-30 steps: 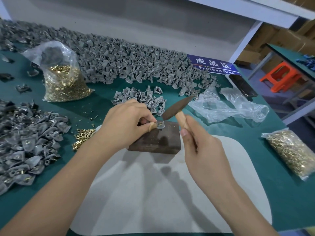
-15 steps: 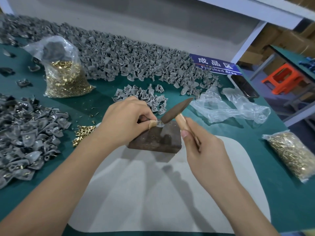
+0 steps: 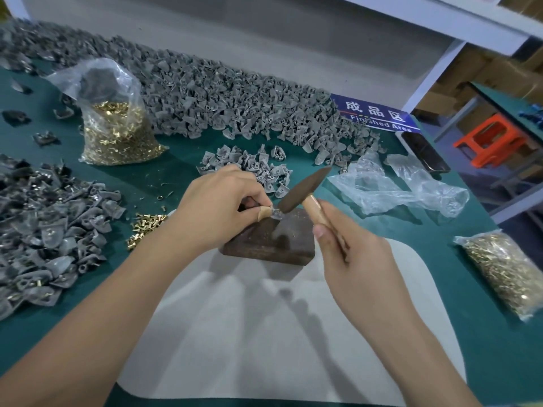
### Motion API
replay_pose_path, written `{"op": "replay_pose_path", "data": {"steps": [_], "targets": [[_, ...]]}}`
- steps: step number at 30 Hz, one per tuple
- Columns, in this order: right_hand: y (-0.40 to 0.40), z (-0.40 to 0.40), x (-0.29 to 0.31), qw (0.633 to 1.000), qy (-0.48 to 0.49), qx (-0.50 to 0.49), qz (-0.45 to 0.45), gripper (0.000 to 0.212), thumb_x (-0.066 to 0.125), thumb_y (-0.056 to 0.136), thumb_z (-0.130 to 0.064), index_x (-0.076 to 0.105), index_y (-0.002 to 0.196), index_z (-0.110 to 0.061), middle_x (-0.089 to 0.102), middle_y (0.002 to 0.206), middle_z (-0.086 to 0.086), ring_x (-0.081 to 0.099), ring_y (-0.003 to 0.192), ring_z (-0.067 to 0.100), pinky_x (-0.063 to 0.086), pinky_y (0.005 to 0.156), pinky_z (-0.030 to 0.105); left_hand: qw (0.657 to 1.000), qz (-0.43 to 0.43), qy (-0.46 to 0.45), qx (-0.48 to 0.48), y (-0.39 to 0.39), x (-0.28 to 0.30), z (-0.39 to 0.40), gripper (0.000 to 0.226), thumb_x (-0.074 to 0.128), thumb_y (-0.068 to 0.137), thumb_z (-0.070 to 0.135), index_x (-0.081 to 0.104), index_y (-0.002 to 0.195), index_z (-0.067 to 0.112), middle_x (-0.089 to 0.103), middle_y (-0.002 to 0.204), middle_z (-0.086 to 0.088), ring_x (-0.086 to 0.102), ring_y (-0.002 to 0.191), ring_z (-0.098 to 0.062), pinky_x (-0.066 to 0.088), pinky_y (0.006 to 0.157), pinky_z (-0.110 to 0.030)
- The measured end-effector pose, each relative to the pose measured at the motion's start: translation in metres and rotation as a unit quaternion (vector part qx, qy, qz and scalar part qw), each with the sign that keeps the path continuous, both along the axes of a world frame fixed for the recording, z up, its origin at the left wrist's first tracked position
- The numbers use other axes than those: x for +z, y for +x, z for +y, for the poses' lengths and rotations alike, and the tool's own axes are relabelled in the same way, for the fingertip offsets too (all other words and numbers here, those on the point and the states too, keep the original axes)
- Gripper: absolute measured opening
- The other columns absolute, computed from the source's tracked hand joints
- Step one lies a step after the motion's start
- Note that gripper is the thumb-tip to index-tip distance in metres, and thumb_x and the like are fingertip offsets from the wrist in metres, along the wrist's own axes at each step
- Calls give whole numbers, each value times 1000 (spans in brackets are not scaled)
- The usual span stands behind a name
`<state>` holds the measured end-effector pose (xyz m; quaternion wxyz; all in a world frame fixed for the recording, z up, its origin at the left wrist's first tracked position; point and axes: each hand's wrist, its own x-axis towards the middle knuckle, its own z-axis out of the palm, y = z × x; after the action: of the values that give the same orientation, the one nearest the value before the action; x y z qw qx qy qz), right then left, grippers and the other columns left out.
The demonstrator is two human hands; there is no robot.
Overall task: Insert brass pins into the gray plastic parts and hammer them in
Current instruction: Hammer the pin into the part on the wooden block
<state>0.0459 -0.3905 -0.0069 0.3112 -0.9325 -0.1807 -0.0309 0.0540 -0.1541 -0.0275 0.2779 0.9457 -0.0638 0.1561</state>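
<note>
My left hand pinches a small gray plastic part on the far top edge of a dark rusty metal block; a bandage wraps the thumb tip. My right hand grips the wooden handle of a small hammer, whose dark head rests down on the part. A little heap of loose brass pins lies left of the block. The pin in the part is hidden by the hammer head.
Gray parts lie in a long pile along the back, a small cluster behind the block and a heap at left. Bags of brass pins stand at back left and right. Empty plastic bags, a phone, a white mat.
The hammer head has come down from slightly above onto the part. My left hand keeps its pinch on the part at the same spot on the block.
</note>
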Motion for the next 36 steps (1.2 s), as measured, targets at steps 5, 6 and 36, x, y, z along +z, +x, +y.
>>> {"op": "replay_pose_path", "data": {"steps": [5,6,36], "targets": [[-3,3,1,999,17,-15,-41,39,40,103,-46,48,141,-48,59,70,-15,53,62,6,44,58,23,1000,0,-2,0,0,0,0,3,76,87,40,74,85,39,57,76,21,47,87,-5,36,66,-26],[-3,3,1,1000,-13,-2,-27,38,39,102,-46,48,140,-50,59,69,-15,53,62,6,46,58,28,1000,1,-2,0,0,0,0,3,76,87,41,75,86,38,57,76,21,47,88,-5,36,66,-26],[-6,4,4,996,58,-49,-56,42,43,102,-47,48,143,-49,73,88,-11,63,79,9,50,66,31,1000,10,-6,8,0,0,2,5,74,88,43,75,88,39,62,85,20,49,93,-5,41,71,-29]]}}
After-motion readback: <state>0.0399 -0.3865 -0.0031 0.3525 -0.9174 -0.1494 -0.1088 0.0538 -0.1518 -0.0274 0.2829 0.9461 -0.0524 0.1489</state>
